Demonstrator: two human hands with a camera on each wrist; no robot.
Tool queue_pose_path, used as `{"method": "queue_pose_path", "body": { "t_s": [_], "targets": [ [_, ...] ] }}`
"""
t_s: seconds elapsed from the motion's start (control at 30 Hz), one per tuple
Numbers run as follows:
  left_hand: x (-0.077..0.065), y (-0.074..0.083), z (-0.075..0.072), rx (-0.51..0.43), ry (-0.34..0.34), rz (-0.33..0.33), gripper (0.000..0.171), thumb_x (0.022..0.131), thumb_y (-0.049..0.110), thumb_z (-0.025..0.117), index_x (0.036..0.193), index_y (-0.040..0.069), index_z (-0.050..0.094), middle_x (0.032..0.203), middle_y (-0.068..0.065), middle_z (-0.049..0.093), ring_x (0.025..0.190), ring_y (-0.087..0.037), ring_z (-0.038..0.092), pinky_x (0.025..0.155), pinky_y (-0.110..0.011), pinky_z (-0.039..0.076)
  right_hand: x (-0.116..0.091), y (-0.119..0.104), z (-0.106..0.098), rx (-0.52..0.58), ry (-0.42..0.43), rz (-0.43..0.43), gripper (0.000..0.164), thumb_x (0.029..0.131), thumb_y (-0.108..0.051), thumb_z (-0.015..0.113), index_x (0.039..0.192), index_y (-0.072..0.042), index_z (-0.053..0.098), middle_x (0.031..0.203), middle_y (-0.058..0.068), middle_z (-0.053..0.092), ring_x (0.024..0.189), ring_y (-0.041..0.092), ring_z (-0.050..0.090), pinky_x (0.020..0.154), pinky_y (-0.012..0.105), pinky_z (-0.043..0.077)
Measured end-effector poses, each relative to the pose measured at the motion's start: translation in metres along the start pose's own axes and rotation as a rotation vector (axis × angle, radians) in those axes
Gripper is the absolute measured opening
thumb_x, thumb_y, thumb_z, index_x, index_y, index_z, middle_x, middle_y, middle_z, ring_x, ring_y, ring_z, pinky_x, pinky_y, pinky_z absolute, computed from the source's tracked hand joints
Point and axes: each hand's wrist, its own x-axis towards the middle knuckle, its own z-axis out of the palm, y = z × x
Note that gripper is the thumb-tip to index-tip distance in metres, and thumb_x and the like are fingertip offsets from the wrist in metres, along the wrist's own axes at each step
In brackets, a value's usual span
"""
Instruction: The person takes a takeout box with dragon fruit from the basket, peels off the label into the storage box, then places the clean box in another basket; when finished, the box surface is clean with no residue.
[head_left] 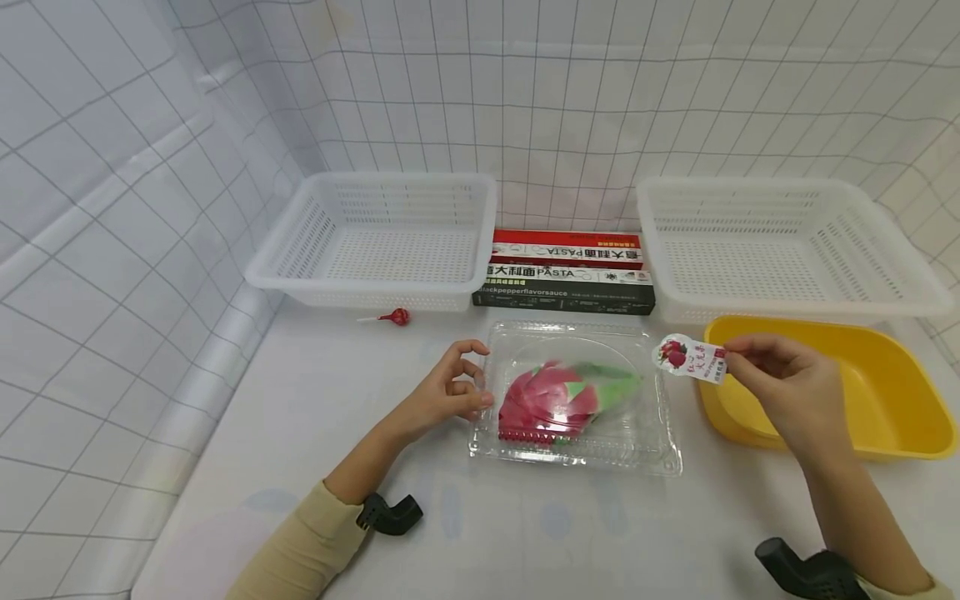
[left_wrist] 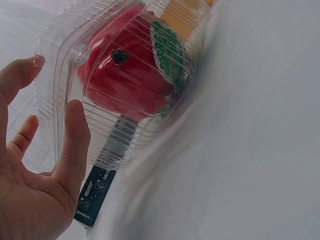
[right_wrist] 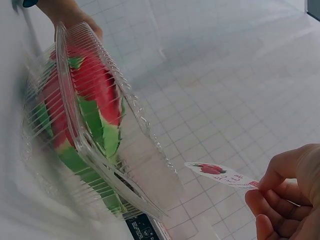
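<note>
A clear plastic clamshell box (head_left: pixel 577 458) lies on the table, its lid down over a pink-red dragon fruit (head_left: pixel 543 400) with green tips. My left hand (head_left: pixel 453 387) grips the box's left edge, thumb low on the rim and fingers higher up. In the left wrist view the thumb (left_wrist: pixel 75 140) presses the near side of the rim. To the right of the box, my right hand (head_left: pixel 795 392) pinches a white sticker label (head_left: pixel 693 358) by one end, between thumb and forefinger. The label shows a printed dragon fruit and lettering, and it is held up beside the box's right edge.
White perforated baskets stand at the back left (head_left: pixel 375 296) and back right (head_left: pixel 795 308). Between them lie red and dark green pasta boxes (head_left: pixel 566 296). A yellow basin (head_left: pixel 900 400) sits under my right hand. A red lollipop (head_left: pixel 400 317) lies before the left basket.
</note>
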Motion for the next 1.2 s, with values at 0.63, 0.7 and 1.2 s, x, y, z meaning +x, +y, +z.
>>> {"method": "queue_pose_path", "body": {
  "t_s": [0.63,0.7,1.2],
  "targets": [
    [-0.001,0.000,0.000,0.009,0.010,-0.014,0.067,0.086,0.020,0.075,0.137,0.016,0.031,0.106,-0.019,0.043,0.071,-0.018,0.057,0.068,-0.032,0.057,0.007,0.014,-0.030,0.246,0.109,0.021,0.013,0.085,0.008,0.068,0.091,-0.003,0.072,0.082,-0.004,0.068,0.072,0.006,0.060,0.067,0.008,0.049],
    [-0.001,0.001,0.001,0.009,0.009,-0.011,0.067,0.086,0.020,0.075,0.137,0.016,0.031,0.106,-0.019,0.043,0.071,-0.018,0.057,0.068,-0.032,0.056,0.008,0.016,-0.031,0.238,0.136,0.023,0.013,0.085,0.009,0.067,0.091,-0.003,0.071,0.082,-0.004,0.068,0.072,0.006,0.060,0.067,0.008,0.049],
    [-0.001,0.001,0.001,0.004,0.008,-0.009,0.067,0.086,0.021,0.074,0.137,0.014,0.031,0.106,-0.017,0.043,0.071,-0.019,0.057,0.067,-0.031,0.056,0.015,0.032,-0.041,-0.069,0.240,0.238,0.015,0.091,-0.001,0.063,0.093,-0.015,0.065,0.087,-0.011,0.057,0.076,0.006,0.050,0.064,0.005,0.045]
  ]
}}
